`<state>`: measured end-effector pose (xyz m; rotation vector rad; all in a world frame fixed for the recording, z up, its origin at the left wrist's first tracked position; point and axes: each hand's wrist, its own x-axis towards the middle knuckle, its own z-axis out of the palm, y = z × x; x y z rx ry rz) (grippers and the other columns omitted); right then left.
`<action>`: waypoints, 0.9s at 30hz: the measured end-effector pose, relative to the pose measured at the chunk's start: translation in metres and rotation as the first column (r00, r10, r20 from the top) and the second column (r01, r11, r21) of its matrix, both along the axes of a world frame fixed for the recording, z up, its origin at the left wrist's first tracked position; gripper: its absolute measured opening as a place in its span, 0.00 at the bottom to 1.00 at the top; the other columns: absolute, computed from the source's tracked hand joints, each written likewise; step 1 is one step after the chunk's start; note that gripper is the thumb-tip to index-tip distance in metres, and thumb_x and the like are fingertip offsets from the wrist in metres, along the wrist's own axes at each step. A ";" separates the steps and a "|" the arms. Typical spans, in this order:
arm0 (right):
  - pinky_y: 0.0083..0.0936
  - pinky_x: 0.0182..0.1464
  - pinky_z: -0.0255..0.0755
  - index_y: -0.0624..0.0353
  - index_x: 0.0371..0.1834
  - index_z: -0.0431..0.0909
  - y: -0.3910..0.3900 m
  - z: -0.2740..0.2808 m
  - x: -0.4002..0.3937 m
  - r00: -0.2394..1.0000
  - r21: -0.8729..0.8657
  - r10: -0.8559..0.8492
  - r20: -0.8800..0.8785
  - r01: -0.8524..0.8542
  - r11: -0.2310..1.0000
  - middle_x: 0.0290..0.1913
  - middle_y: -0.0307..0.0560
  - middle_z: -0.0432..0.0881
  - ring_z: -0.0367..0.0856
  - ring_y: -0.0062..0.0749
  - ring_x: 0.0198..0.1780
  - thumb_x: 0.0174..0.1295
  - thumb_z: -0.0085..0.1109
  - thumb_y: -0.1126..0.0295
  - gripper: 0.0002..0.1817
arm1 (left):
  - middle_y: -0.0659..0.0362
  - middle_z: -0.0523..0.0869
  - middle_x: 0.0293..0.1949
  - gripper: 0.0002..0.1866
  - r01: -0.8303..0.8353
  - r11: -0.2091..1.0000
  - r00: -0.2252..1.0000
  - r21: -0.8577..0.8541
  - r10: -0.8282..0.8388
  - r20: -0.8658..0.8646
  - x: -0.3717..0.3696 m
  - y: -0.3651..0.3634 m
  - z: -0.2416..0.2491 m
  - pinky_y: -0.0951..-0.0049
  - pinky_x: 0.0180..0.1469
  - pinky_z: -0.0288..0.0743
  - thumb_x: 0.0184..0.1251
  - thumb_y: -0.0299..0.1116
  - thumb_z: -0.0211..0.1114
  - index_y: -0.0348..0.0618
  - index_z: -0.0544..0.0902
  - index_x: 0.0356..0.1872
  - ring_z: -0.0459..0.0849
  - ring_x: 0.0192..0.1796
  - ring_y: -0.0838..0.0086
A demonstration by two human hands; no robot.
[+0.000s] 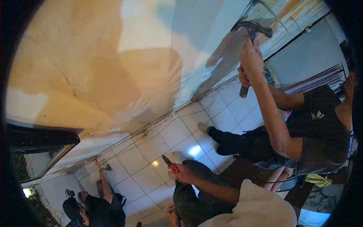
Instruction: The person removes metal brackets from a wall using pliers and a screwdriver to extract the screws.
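Over the tiled floor, my right hand (pixel 182 173) is closed around the red handle of a short tool (pixel 166 160) with a dark blade, pointing toward the wall. I cannot make out the exact kind of blade. My left hand (pixel 173 216), near the bottom edge, has its fingers curled together around something thin and too small to name. Both hands are in front of my dark trousers (pixel 200 189) and apart from the wall (pixel 94 75), whose plaster is stained, cracked and patchy.
At right, a person in a black shirt (pixel 321 125) lifts a hammer (pixel 253 29) near the wall. At lower left, another person (pixel 102 212) wearing a headset holds a scraper (pixel 108 167). Debris (pixel 143 133) lies along the wall base. A dark-framed opening (pixel 45 151) is at left.
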<state>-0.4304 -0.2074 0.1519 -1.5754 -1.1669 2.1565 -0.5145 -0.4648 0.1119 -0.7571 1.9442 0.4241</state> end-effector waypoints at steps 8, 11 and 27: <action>0.20 0.22 0.68 0.58 0.52 0.76 0.003 0.000 0.005 0.993 0.008 0.060 0.102 -0.061 0.998 0.30 0.33 0.71 0.71 0.18 0.22 0.61 0.53 0.76 0.16 | 0.60 0.82 0.32 0.08 0.349 0.816 0.937 0.461 -0.308 -0.165 0.011 -0.086 -0.052 0.74 0.29 0.70 0.62 0.27 0.63 0.42 0.81 0.42 0.75 0.28 0.77; 0.20 0.21 0.69 0.59 0.53 0.75 0.003 -0.003 0.007 0.994 0.062 0.070 0.086 -0.075 0.995 0.32 0.34 0.72 0.71 0.18 0.21 0.58 0.52 0.78 0.18 | 0.60 0.81 0.32 0.08 0.333 0.821 0.942 0.464 -0.262 -0.211 0.015 -0.075 -0.040 0.74 0.30 0.71 0.62 0.26 0.63 0.42 0.82 0.42 0.76 0.28 0.76; 0.20 0.21 0.69 0.59 0.55 0.75 0.010 0.009 0.011 0.994 0.028 0.028 0.107 -0.031 0.999 0.34 0.36 0.73 0.73 0.20 0.23 0.56 0.47 0.81 0.22 | 0.58 0.81 0.32 0.08 0.403 0.768 0.914 0.498 -0.311 -0.261 -0.001 -0.090 -0.049 0.68 0.38 0.74 0.67 0.31 0.62 0.39 0.82 0.42 0.78 0.34 0.72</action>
